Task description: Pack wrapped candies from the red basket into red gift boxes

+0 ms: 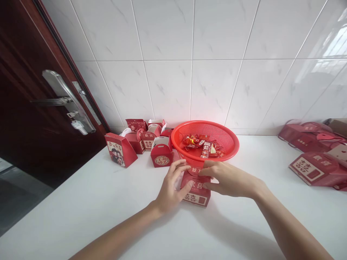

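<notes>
A small red gift box (pixel 195 199) with white lettering stands on the white table in front of a red plastic basket (pixel 233 146). Around the box's left side and top flap curls my left hand (pixel 173 186), its thumb on the front slope. My right hand (pixel 225 177) grips the flap and right edge between thumb and fingers. The far side of the box is hidden behind my fingers. Red-wrapped candies (pixel 206 148) lie inside the basket.
Several red boxes, including a patterned one (pixel 162 155) and one with a couple's picture (pixel 121 150), stand left of the basket. More boxes (pixel 317 168) are piled at the right. A tiled wall (pixel 168 86) rises behind; a dark door (pixel 27 72) is at the left.
</notes>
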`<state>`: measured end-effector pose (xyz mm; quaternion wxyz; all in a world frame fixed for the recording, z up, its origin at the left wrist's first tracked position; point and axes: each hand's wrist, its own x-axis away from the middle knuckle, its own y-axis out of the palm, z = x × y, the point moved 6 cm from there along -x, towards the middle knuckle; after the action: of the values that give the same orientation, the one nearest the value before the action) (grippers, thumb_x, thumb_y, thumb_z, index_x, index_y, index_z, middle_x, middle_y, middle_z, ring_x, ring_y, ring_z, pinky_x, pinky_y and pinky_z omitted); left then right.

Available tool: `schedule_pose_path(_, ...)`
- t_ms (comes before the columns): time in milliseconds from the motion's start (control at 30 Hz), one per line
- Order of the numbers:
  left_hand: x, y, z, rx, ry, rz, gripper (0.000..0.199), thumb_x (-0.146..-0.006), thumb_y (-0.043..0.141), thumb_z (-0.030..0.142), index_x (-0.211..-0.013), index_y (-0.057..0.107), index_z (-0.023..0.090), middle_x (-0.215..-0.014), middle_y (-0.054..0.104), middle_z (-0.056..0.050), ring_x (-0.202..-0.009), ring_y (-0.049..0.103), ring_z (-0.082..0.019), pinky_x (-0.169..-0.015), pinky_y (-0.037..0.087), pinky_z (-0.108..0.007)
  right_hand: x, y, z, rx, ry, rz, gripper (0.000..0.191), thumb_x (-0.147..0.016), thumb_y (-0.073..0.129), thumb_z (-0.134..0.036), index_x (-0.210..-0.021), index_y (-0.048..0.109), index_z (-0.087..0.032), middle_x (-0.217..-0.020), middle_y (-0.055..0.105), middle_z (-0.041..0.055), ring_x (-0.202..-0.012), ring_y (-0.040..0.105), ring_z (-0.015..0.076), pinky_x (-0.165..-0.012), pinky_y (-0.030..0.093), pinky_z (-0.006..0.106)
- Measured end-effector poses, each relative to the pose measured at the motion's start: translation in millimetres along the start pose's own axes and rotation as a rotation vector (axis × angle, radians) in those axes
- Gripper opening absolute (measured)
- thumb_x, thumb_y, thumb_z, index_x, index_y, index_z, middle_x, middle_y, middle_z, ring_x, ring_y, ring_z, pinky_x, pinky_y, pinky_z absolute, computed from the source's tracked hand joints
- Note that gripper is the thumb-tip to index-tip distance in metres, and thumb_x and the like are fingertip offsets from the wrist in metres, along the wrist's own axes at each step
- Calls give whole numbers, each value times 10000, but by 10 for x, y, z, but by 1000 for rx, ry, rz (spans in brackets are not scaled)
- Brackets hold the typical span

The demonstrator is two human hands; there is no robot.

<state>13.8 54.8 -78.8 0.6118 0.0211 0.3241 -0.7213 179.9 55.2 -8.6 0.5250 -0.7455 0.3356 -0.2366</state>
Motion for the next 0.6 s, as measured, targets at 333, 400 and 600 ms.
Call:
schedule_pose_path(333,55,161,-142,209,-119,-89,314,-965,501,451,-1180,595,242,-1350,582,-97,-1393,458,-294,-1161,382,-464,-30,195,-164,160,59,-2,340,-832,786,-355,-1073,634,-169,-1006,658,94,-930,621,278,-794,490,382)
schedule_pose_path(400,76,176,-173,247,-86,-113,395,-944,509,499,-1237,580,245,-1412,535,-105,-1422,422,-312,-1173,366,-481,-15,238,-140,140,86,2,331,-821,789,-343,-1033,592,-182,-1042,643,95,-948,619,279,-798,501,385)
schedule_pose_path(600,123,228,-257,241,28,-161,647,-832,676,534,-1375,485,239,-1533,396,-155,-1475,344,-383,-1194,325,-554,127,318,36,-100,29,100,376,-834,771,-302,-1104,525,-213,-1129,637,85,-991,608,245,-817,524,369)
